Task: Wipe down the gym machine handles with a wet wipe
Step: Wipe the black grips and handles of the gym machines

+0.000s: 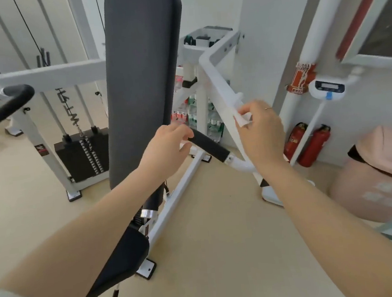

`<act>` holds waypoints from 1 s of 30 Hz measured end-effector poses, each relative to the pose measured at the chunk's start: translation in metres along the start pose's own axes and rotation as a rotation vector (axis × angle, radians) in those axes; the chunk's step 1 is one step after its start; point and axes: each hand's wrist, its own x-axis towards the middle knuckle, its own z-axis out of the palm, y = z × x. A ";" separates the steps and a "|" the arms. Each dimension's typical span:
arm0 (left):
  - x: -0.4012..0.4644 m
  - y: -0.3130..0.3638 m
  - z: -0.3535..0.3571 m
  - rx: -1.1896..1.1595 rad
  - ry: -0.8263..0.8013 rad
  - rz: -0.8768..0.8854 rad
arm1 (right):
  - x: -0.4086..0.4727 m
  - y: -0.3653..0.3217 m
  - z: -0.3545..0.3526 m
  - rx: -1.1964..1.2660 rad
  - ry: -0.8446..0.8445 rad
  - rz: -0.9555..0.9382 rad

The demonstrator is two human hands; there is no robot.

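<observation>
Black foam handle (210,148) slants down-right between hands — left hand (166,148) grips its upper end, right hand (258,128) pinches wet wipe (242,119) just above.

- You see the handle (210,148) wrapped in matt black foam-like padding, with a shiny metal collar at its end.
- Your machine frame (175,197) looks like smooth white-painted metal.
- The back pad (144,81) has matt dark grey upholstery.
- The floor (223,252) is smooth beige with a dull sheen.
</observation>
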 end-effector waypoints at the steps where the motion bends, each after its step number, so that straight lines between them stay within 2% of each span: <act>1: 0.006 -0.007 0.003 0.058 -0.001 0.038 | -0.004 -0.001 0.012 -0.085 -0.121 -0.047; 3: 0.016 -0.018 0.008 0.151 0.008 0.133 | -0.022 -0.003 0.035 -0.214 -0.403 -0.095; 4: 0.020 -0.023 0.012 0.177 0.001 0.186 | -0.032 -0.004 0.045 -0.242 -0.477 -0.099; 6: 0.028 -0.033 0.015 0.216 -0.033 0.256 | -0.042 -0.005 0.051 -0.220 -0.510 -0.064; 9: 0.041 -0.047 0.017 0.277 -0.148 0.250 | -0.034 -0.006 0.047 -0.008 -0.497 0.089; 10: 0.045 -0.051 0.017 0.278 -0.150 0.259 | -0.030 -0.004 0.049 -0.020 -0.525 0.090; 13: 0.057 -0.057 0.011 0.255 -0.127 0.271 | -0.021 0.000 0.064 -0.293 -0.661 0.081; 16: 0.064 -0.070 0.006 0.279 -0.138 0.268 | -0.018 -0.006 0.084 -0.455 -0.632 0.086; 22: 0.070 -0.090 0.005 0.166 -0.197 0.341 | -0.005 -0.034 0.113 -0.548 -0.535 -0.062; 27: 0.073 -0.101 0.006 0.123 -0.173 0.412 | -0.027 -0.013 0.093 -0.628 -0.492 0.069; 30: 0.074 -0.107 0.002 0.019 -0.147 0.451 | -0.006 -0.031 0.116 -0.597 -0.512 0.004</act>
